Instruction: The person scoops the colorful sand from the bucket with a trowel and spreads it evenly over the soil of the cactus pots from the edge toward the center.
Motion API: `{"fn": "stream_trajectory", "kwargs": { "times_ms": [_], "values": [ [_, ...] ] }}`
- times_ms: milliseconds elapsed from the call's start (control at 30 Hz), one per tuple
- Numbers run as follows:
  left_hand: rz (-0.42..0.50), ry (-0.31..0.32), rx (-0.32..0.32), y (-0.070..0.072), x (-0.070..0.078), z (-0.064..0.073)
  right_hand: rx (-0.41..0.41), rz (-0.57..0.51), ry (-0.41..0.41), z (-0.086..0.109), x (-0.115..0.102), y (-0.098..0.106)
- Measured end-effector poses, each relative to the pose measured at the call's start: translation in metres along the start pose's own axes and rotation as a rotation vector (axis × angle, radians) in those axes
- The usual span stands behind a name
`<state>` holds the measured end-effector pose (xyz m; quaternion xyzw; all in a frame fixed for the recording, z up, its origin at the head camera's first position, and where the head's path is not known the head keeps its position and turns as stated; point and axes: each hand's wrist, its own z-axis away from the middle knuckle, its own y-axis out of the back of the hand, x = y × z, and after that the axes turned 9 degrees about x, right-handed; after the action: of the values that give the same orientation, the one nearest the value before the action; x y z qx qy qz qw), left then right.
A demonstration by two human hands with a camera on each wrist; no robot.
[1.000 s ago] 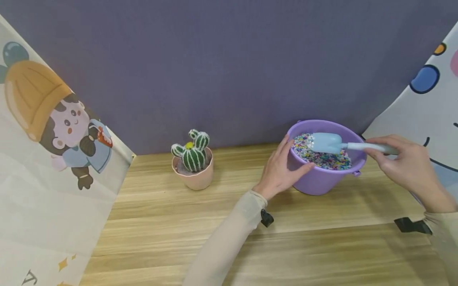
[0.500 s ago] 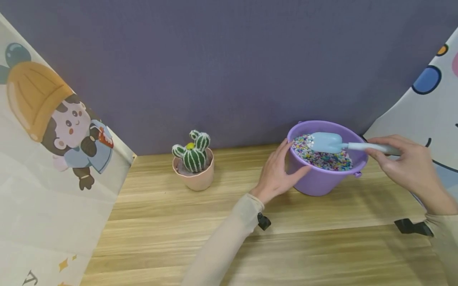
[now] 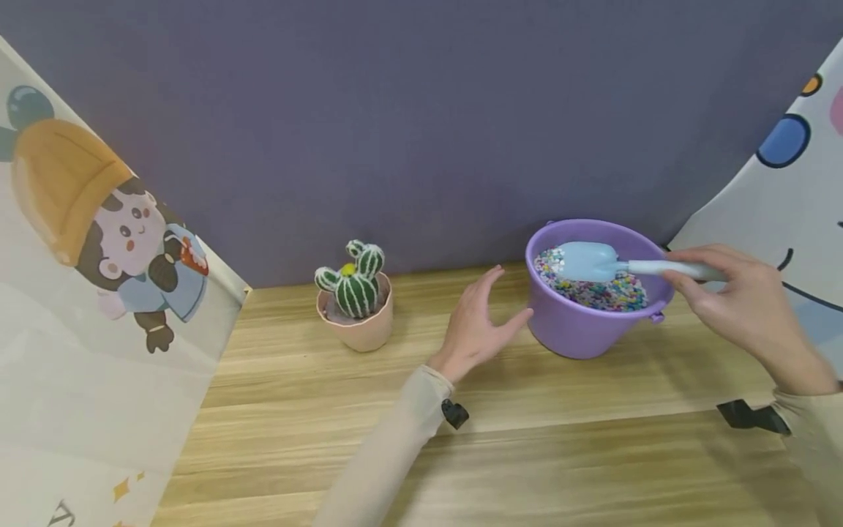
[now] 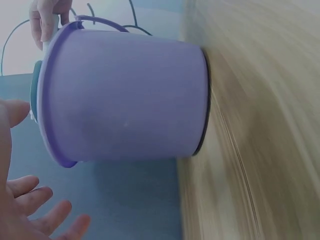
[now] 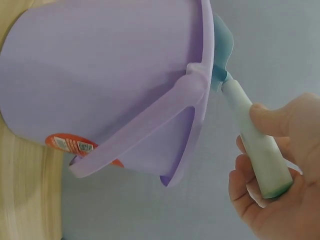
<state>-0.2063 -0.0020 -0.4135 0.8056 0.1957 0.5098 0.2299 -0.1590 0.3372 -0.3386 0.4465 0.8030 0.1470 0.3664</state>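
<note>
A purple bucket (image 3: 579, 333) stands upright at the right of the table, part filled with small multicoloured beads (image 3: 609, 294). My right hand (image 3: 744, 300) grips the pale handle of a light blue trowel (image 3: 589, 261), whose blade lies over the beads with some white ones at its tip. The right wrist view shows the fingers (image 5: 270, 120) curled round the handle (image 5: 257, 145) beside the bucket rim. To the left of the bucket, my left hand (image 3: 470, 329) is held apart from it, fingers spread and holding nothing.
Left of my left hand, a knitted cactus (image 3: 358, 293) sits in a pink pot (image 3: 369, 333) on the wooden table (image 3: 276, 424). A dark blue-grey panel (image 3: 395, 132) rises behind. Printed white panels (image 3: 79, 380) border both sides. The bucket's handle (image 5: 145, 122) hangs down its side.
My left hand has let go of the bucket's rim and moved left, away from it. The right hand still holds the trowel over the beads, nearly unmoved.
</note>
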Motion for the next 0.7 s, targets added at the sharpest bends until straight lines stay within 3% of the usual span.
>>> {"fn": "stream_trajectory", "kwargs": {
  "times_ms": [200, 500, 700],
  "values": [
    [0.014, 0.016, 0.002, 0.015, -0.004, 0.009, 0.028, -0.036, 0.057, 0.001, -0.006, -0.003],
    [-0.003, -0.002, 0.045, 0.039, -0.015, 0.017, 0.003, -0.108, 0.065, 0.001, -0.022, -0.013],
    [0.006, -0.021, 0.078, 0.046, -0.023, 0.022, 0.025, -0.133, 0.059, 0.003, -0.029, -0.021]
  ]
}}
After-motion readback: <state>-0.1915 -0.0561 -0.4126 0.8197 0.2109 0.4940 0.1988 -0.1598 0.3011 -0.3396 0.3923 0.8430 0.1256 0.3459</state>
